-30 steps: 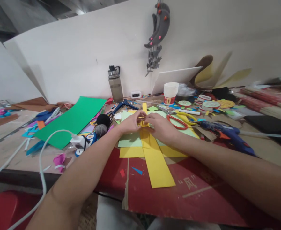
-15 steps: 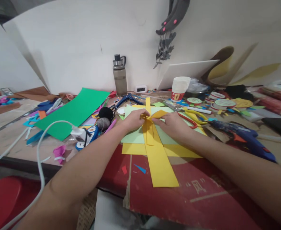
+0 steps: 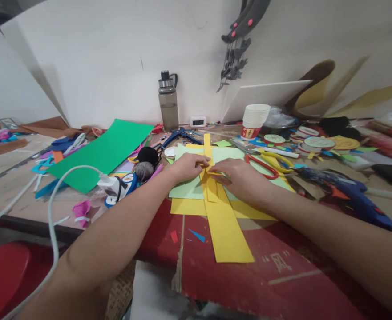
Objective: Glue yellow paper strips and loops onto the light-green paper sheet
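A long yellow paper strip (image 3: pixel 231 235) runs away from me over pale green paper (image 3: pixel 185 189) and a wider yellow sheet (image 3: pixel 187 207). My left hand (image 3: pixel 189 168) is at the strip's left edge, its fingers curled and pinching the paper. From the right, my right hand (image 3: pixel 237 177) bends over the strip, thumb and fingers closed on a small yellow paper piece whose edge shows beneath them. Another narrow folded yellow piece (image 3: pixel 212 191) lies along the strip just below the hands. My fingertips partly hide where the pieces meet.
Red-handled scissors (image 3: pixel 261 168), yellow-handled scissors (image 3: pixel 279 160) and a blue glue gun (image 3: pixel 359 191) lie to the right. Paper cups (image 3: pixel 255 120) and a water bottle (image 3: pixel 168 104) stand behind. Left are green sheet (image 3: pixel 105 151), yarn balls (image 3: pixel 148 156) and a power socket (image 3: pixel 119 189).
The yellow flap that stood up by my right fingers is now folded down under them. My right hand has flattened over the strip; my left hand stays nearly in place. The view has shifted slightly.
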Demonstrator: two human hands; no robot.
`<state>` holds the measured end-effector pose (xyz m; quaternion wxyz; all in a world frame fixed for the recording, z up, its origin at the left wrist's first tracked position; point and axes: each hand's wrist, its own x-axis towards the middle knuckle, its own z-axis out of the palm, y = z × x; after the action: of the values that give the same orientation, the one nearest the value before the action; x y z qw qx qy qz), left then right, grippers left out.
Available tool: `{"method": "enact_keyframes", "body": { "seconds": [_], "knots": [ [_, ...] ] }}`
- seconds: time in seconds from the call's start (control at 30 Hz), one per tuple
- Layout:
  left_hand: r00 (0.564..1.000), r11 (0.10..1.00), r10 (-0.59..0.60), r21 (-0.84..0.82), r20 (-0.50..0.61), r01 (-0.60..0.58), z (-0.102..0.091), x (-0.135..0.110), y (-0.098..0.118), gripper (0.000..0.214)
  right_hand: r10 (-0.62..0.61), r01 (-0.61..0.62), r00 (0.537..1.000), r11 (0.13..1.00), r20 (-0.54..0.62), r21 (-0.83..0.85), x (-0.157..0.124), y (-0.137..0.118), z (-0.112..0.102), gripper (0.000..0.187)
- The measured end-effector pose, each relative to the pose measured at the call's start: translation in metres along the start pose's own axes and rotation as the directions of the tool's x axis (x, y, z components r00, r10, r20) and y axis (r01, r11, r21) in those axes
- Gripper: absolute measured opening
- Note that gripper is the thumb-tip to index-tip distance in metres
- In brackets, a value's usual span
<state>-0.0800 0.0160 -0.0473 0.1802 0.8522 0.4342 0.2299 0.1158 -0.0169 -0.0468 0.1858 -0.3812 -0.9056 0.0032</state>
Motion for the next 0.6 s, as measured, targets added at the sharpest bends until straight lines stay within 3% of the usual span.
{"method": "enact_keyframes", "body": {
  "seconds": [0.2, 0.37, 0.6],
  "knots": [
    [0.999, 0.999, 0.034, -0.004, 0.041, -0.034, -0.002, 0.0, -0.005, 0.045, -0.048, 0.057, 0.995, 0.994, 0.091, -0.098, -0.004, -0.012, -0.009, 0.022],
    [0.993, 0.993, 0.059, 0.095, 0.103, -0.069, -0.005, 0.0, -0.006, 0.048, -0.058, 0.083, 0.991, 0.974, 0.124, -0.21, -0.01, -0.027, -0.013, 0.022],
    [0.958, 0.931, 0.212, 0.259, 0.196, -0.259, -0.011, 0.002, -0.008, 0.046, -0.09, 0.116, 0.986, 0.975, 0.141, -0.189, -0.012, -0.028, -0.015, 0.021]
  ]
}}
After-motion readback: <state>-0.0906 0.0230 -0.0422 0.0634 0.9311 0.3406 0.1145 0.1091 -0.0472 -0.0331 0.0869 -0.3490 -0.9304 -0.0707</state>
